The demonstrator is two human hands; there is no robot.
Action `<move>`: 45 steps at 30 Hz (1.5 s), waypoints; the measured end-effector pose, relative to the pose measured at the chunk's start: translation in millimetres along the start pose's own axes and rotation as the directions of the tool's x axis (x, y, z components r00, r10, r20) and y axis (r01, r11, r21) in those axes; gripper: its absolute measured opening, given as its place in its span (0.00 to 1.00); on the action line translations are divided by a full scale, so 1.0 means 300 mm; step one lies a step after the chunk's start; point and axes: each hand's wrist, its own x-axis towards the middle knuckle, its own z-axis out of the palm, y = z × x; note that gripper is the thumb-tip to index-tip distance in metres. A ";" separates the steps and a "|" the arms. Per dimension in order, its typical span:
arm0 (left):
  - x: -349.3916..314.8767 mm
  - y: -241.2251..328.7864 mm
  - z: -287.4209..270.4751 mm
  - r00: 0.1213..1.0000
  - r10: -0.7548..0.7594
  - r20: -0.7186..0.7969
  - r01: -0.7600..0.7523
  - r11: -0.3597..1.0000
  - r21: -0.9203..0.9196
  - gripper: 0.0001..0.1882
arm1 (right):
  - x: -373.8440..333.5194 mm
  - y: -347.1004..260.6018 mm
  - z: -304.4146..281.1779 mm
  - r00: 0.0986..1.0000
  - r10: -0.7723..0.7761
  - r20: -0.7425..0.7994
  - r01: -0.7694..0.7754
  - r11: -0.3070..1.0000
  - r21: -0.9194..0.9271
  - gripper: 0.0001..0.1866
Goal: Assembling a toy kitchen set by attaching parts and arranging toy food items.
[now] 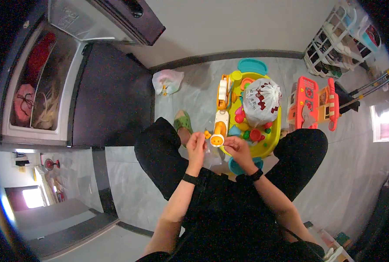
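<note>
In front of me a white-and-orange toy part (221, 123) with a round, orange-faced end stands at the left edge of a yellow-green toy tub (271, 146). My left hand (197, 149) is closed, its fingertips pinching a small yellow-orange piece (207, 135) just left of the round end. At the other side, my right hand (239, 150) has its fingers pinched together against the rim of that end; whatever they hold is too small to make out. Colourful toy pieces (245, 126) and a tied white plastic bag (261, 103) lie in the tub.
A pink-and-orange toy kitchen set (309, 102) stands on the right, with a white shoe rack (334, 39) behind it. At the left is an open freezer (111, 94); a small plastic bag (167, 82) lies beside it. A green shoe (183, 120) shows near my left knee.
</note>
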 end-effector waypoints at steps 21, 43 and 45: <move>0.102 -0.020 0.051 0.987 -0.098 -0.128 0.108 0.992 0.071 0.08 | 0.050 0.142 0.004 0.967 0.206 -0.146 -0.181 0.969 0.168 0.10; 0.185 0.131 0.046 0.990 -0.113 -0.080 0.127 0.969 0.211 0.05 | 0.106 -0.016 -0.058 0.957 0.163 -0.242 -0.139 0.984 0.111 0.07; 0.204 0.190 0.048 0.994 -0.113 0.001 0.108 0.955 0.276 0.05 | 0.112 -0.092 -0.064 0.972 0.137 -0.190 -0.111 0.984 0.143 0.07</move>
